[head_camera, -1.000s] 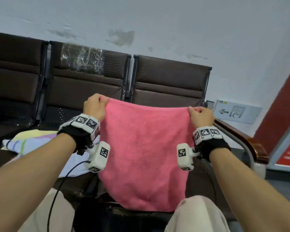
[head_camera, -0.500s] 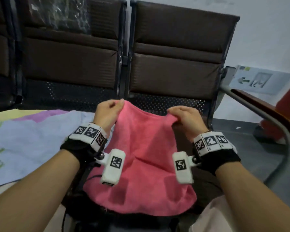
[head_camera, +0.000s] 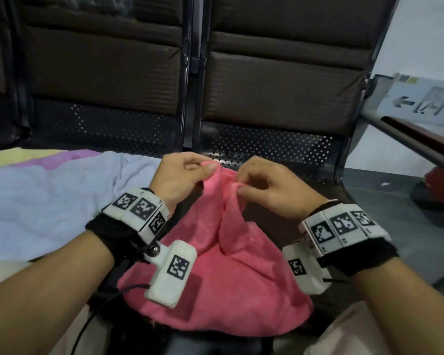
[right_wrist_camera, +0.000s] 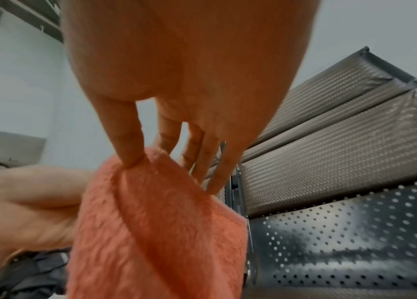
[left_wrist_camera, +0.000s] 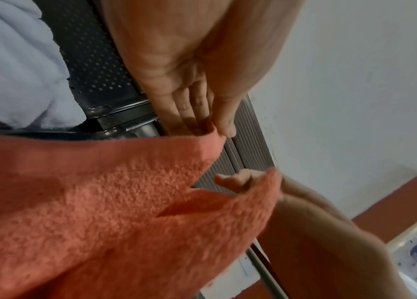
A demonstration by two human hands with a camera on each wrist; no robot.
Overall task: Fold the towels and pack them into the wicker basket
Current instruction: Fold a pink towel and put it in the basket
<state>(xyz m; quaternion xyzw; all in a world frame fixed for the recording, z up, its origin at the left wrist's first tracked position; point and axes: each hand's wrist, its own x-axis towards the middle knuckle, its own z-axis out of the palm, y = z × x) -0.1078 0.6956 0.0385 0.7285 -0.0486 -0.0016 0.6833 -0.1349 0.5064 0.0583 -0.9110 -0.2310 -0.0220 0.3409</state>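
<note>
Dark bench seat (head_camera: 267,147) behind; left hand (head_camera: 180,178), right hand (head_camera: 269,185) fingers pinching pink towel (head_camera: 228,272) top corners.

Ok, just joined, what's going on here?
A person is folding a pink towel over a bench seat. The left hand and right hand each pinch a top corner, held close together, while the rest of the towel sags below. A pale blue towel lies unfolded to the left. No wicker basket is in view.

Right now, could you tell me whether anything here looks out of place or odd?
Nothing looks damaged. The pink towel sags bunched between the left hand and right hand, each pinching a top corner. The multicoloured towel lies unfolded on the neighbouring seat, and no wicker basket shows.
</note>
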